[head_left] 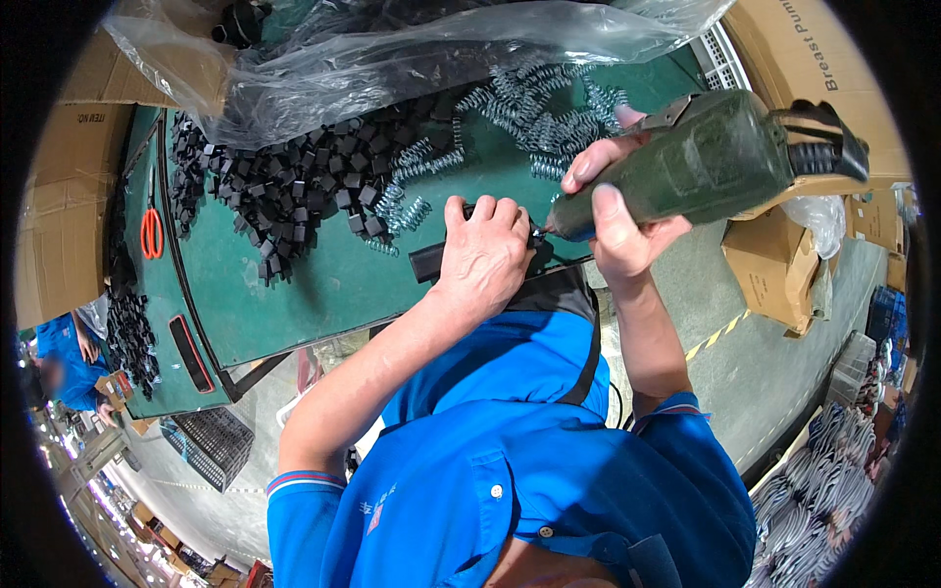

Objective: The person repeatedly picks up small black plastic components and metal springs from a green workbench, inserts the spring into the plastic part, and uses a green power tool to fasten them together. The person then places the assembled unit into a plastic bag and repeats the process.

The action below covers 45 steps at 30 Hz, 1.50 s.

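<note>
My left hand (485,253) is closed over a black oblong part (425,263), whose end sticks out on the left; the rest is hidden under the fingers. In my right hand (619,220) is a dark green electric screwdriver (701,162), held almost level. Its tip meets the right end of the black part beside my left fingers; whether a screw sits there is too small to tell. Beyond my hands, a heap of small black blocks (314,181) covers the green tabletop (343,294). Metal coil springs (529,108) lie in a tangle to its right.
Clear plastic sheeting (392,59) drapes over the far edge. Orange-handled scissors (151,231) lie at the left, near another pile of black parts (131,338). Cardboard boxes (774,265) stand on the right, a black crate (210,443) lower left. Another person (69,363) is at far left.
</note>
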Tool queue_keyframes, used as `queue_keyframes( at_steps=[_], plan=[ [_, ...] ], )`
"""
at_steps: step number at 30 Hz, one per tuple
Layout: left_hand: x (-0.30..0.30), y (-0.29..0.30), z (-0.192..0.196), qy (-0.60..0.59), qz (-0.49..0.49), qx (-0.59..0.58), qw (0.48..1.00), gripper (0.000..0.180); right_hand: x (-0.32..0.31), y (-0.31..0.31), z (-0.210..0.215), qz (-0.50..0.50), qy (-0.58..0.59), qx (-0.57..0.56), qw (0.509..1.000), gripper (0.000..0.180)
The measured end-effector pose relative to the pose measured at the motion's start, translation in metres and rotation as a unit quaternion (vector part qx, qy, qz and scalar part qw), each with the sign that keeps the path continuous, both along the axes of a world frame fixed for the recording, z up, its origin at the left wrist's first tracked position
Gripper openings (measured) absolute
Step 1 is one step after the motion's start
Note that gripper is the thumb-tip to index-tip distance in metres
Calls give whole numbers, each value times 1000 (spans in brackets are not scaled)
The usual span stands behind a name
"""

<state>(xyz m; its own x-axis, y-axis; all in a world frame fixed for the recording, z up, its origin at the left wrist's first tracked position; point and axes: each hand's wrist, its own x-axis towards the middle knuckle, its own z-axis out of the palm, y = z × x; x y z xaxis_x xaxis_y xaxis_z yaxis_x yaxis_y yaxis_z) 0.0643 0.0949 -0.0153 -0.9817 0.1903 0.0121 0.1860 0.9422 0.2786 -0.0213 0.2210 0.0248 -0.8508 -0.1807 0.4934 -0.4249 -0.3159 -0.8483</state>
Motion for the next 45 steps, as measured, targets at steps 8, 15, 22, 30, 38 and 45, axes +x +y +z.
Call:
queue_keyframes(
  at_steps=[8, 15, 22, 30, 38, 45],
  plan=[
    [1, -1, -7, 32, -2, 8, 999, 33, 6, 4, 1, 45, 31, 52, 997, 70],
    [1, 1, -1, 7, 7, 6, 1000, 47, 2, 9, 7, 28, 5, 27, 999, 70],
    [0, 1, -1, 0, 5, 4, 1000, 46, 2, 10, -1, 20, 18, 59, 998, 71],
    [0, 1, -1, 1, 2, 2, 1000, 46, 3, 8, 2, 17, 7, 34, 999, 70],
    [0, 1, -2, 3, 2, 3, 1000, 47, 5, 8, 2, 14, 2, 47, 999, 69],
    [1, 0, -1, 7, 0, 4, 1000, 46, 3, 9, 0, 19, 16, 49, 998, 68]
  ],
)
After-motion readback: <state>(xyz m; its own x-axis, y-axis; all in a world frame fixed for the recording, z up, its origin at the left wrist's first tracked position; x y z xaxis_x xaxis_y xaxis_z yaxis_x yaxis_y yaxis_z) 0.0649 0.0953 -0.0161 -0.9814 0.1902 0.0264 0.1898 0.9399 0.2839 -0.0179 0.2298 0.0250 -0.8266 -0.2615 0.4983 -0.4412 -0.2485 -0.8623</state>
